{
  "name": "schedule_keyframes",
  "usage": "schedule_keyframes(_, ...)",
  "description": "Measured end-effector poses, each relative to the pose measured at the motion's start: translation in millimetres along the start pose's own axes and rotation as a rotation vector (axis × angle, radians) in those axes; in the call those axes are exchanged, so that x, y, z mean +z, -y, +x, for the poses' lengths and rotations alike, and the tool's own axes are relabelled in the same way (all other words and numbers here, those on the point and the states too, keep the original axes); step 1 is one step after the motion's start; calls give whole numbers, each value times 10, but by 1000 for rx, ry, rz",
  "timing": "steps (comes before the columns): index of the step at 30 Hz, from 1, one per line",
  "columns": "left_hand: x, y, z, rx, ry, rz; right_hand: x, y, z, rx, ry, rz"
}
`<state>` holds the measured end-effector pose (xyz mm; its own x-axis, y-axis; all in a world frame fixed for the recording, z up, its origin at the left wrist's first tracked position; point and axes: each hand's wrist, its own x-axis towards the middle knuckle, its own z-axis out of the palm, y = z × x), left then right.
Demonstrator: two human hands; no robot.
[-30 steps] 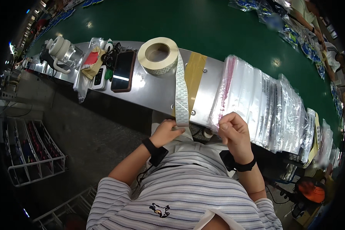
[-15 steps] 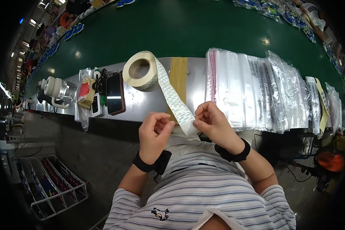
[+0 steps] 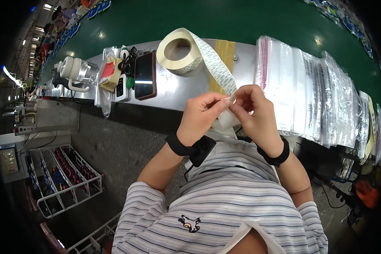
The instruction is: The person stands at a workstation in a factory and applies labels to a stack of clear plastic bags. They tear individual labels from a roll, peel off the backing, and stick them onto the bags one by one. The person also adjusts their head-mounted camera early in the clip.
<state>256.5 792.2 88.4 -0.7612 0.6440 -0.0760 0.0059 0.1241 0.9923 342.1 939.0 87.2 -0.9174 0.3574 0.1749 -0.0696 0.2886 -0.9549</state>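
Observation:
A large roll of label backing tape [image 3: 180, 50] stands on the metal shelf [image 3: 173, 86], and its white strip [image 3: 216, 70] runs down to my hands. My left hand [image 3: 201, 116] and my right hand [image 3: 252, 108] meet just below the shelf edge, fingertips pinched together on the strip's end, where a small clear sticker [image 3: 231, 99] shows between them. Both wrists wear black bands.
A row of clear plastic bags [image 3: 313, 91] overlaps along the shelf to the right. To the left lie a black phone [image 3: 144, 75], a smaller device, a red-and-yellow packet and a lidded glass jug [image 3: 78, 70]. Behind is a green conveyor belt [image 3: 224, 17]. A wire rack [image 3: 65, 180] stands on the floor.
The view has shifted right to left while my hands rose from my lap toward the shelf edge and drew closer together on the strip's end.

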Motion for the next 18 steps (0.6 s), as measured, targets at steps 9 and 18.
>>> schedule_keyframes(9, -62, -172, 262, -70, -61, -595, -295, -57, -234, 135, 178, -114)
schedule_keyframes(18, 523, -20, 377, 708, 443, 865, -1002, -235, -310, 161, -356, -592)
